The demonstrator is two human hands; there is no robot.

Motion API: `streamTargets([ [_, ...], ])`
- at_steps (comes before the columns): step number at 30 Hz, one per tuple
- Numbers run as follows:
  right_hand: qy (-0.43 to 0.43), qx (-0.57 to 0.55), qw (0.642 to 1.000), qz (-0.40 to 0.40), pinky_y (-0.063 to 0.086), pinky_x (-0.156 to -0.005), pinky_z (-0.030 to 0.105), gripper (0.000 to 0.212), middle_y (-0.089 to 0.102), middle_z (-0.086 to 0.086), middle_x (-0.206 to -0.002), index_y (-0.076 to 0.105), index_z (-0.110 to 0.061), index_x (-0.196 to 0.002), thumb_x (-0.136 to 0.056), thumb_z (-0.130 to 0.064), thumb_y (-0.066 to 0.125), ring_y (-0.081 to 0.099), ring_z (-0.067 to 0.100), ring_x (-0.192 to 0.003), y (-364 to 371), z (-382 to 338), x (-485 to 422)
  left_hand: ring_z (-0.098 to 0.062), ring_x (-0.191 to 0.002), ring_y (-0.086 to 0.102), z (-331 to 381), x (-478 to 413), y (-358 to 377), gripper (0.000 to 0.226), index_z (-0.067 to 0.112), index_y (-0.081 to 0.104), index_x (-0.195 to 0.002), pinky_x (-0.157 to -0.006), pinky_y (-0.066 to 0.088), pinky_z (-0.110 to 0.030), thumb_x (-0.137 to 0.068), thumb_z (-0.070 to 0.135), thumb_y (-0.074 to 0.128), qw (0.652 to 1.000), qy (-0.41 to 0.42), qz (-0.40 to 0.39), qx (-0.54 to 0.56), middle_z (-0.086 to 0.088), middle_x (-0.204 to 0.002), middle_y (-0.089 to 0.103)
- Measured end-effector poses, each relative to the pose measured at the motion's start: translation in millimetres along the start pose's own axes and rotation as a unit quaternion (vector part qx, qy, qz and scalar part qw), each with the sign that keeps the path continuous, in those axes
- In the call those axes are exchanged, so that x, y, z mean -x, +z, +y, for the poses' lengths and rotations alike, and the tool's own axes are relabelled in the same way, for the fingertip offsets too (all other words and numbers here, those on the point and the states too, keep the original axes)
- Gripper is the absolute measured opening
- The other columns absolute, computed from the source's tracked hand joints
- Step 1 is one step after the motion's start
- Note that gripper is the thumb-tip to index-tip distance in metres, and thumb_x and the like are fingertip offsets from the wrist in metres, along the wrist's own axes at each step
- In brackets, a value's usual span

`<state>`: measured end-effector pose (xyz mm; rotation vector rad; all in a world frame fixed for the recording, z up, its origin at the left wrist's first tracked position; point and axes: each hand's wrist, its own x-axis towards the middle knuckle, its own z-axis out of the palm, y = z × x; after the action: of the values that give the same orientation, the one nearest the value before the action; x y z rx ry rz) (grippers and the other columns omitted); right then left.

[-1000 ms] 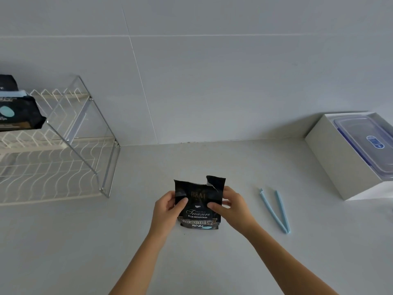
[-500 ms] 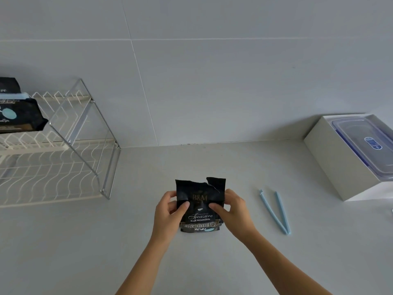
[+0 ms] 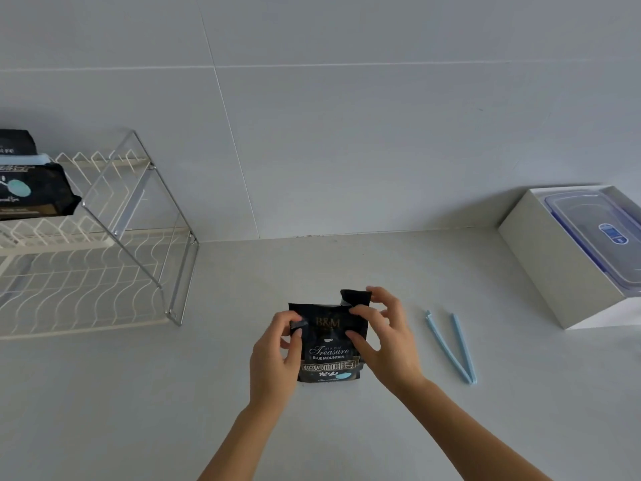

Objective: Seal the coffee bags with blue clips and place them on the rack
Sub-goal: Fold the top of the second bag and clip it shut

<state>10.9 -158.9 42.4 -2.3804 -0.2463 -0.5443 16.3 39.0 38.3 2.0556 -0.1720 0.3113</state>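
On the pale counter [image 3: 347, 269], left hand [image 3: 274, 362] and right hand [image 3: 392, 345] are pinching the coffee bag [image 3: 329, 345] by its top corners. Tiled wall [image 3: 347, 133] is rising behind.

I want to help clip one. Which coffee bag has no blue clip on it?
The coffee bag between the left hand and right hand: its torn top is open and bare. The other bag, on the rack, has a blue clip across it.

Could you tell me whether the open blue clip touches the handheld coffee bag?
Apart: head view shows the right hand and bare counter between blue clip and coffee bag.
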Motion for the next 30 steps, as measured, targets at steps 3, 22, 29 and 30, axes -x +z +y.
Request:
streamTargets([
  [3,-0.023,0.021,0.999,-0.032,0.043,-0.095,0.032,0.041,0.030,0.000,-0.145,0.056,-0.032,-0.120,-0.081,-0.035,0.068,0.039,0.024,-0.125,0,5,0,-0.006,-0.094,0.061,2,-5,-4,0.044,0.045,0.049,-0.112,-0.069,0.053,-0.024,-0.083,0.016,0.063,0.999,0.003,-0.052,0.005,0.024,-0.107,0.061],
  [22,-0.001,-0.037,0.998,-0.057,0.052,-0.060,0.035,0.005,0.068,-0.010,-0.076,0.072,-0.023,-0.082,-0.079,-0.019,0.072,0.059,0.009,-0.079,-5,3,6,-0.008,-0.087,0.057,3,-3,-16,0.022,0.030,0.072,-0.073,-0.079,0.040,-0.013,-0.072,0.009,0.078,0.995,-0.072,-0.065,0.033,0.010,-0.080,0.061],
  [29,0.105,-0.087,0.986,-0.094,0.045,-0.063,0.020,0.006,0.059,-0.023,-0.069,0.068,-0.029,-0.078,-0.079,-0.024,0.071,0.056,0.000,-0.075,-3,3,1,0.005,-0.094,0.061,0,0,-7,0.018,0.023,0.071,-0.068,-0.078,0.045,-0.007,-0.078,0.008,0.072,0.966,-0.188,-0.083,0.156,0.014,-0.089,0.072],
  [30,0.118,-0.094,0.983,-0.103,0.047,-0.065,0.022,0.005,0.062,-0.020,-0.070,0.068,-0.028,-0.077,-0.080,-0.024,0.070,0.057,0.002,-0.075,-2,4,0,0.004,-0.083,0.064,-1,0,-5,0.019,0.023,0.070,-0.069,-0.069,0.047,-0.007,-0.079,0.007,0.071,0.958,-0.210,-0.078,0.181,0.013,-0.081,0.072],
])
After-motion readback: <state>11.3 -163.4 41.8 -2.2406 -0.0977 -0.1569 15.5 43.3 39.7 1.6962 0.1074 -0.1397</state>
